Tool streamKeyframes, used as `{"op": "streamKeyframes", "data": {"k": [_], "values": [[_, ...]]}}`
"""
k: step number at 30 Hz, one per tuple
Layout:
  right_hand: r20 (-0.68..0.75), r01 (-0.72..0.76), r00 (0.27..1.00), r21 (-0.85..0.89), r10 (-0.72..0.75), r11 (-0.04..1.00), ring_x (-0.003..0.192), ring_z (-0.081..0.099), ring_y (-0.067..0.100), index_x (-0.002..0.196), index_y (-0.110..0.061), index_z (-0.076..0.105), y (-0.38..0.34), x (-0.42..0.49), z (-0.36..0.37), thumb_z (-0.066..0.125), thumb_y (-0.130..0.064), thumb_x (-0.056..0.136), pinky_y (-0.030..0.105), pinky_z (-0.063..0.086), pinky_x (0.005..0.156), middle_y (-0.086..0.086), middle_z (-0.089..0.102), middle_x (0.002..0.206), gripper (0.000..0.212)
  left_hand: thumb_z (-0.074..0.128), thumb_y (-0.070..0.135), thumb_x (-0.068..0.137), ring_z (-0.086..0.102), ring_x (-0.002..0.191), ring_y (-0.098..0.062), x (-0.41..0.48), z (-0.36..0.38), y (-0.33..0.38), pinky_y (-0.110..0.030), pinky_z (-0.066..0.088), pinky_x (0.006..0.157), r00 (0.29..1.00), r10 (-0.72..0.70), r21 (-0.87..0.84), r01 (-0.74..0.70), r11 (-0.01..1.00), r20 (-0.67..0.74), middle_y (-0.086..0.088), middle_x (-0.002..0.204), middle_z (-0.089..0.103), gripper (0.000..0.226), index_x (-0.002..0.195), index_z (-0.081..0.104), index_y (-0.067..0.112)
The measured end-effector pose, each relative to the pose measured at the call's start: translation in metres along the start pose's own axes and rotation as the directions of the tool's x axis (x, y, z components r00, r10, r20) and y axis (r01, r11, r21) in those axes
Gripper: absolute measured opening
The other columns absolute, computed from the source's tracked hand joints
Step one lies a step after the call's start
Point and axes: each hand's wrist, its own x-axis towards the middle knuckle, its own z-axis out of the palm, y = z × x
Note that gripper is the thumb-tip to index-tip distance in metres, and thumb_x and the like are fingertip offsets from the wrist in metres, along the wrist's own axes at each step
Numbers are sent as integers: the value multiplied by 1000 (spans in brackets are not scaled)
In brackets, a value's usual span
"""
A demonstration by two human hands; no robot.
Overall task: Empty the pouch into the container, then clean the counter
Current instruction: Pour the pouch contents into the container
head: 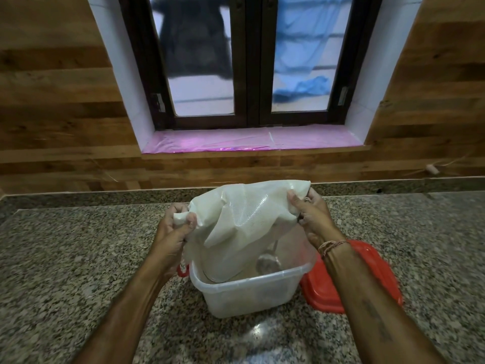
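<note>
Pouch (244, 219), white and glossy with a fine woven sheen, hangs at frame centre, its lower end down inside the clear container (244, 292) and its upper corners raised. The left grip (174, 227) clenches the left corner in a bunch; the right grip (312, 219) pinches the right corner, higher up. The emptying step looks to be in hand, likely near its end, as the pouch sags slack. The next move probably calls for a lift and shake, mouth inside the rim. A metal scoop (266, 264) lies in the container; a red lid (367, 271) rests just right of it on the speckled bench (78, 258)
</note>
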Motion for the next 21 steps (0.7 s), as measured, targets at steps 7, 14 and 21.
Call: {"op": "streamKeyframes", "data": {"k": [7,14,21], "values": [[11,47,999,-210,-46,977,87,75,16,104,-19,69,-22,11,-14,71,-10,93,33,61,63,-2,77,98,15,60,27,96,59,85,-16,1,-14,12,-25,55,58,998,64,114,-67,991,23,-7,96,60,16,89,49,17],[130,166,983,-352,-128,921,85,69,19,110,-8,61,-45,14,-20,70,-3,92,28,59,59,7,69,99,20,63,23,97,46,82,-18,0,-10,23,-34,44,64,988,153,195,-148,970,-12,-5,85,51,24,95,47,5],[305,383,919,-542,-250,748,80,65,6,106,-3,69,-65,17,-28,73,1,88,23,58,68,1,70,97,19,61,20,101,47,82,-18,-5,7,37,-34,42,66,970,241,288,-223,931,-30,-9,88,52,22,91,48,5]]}}
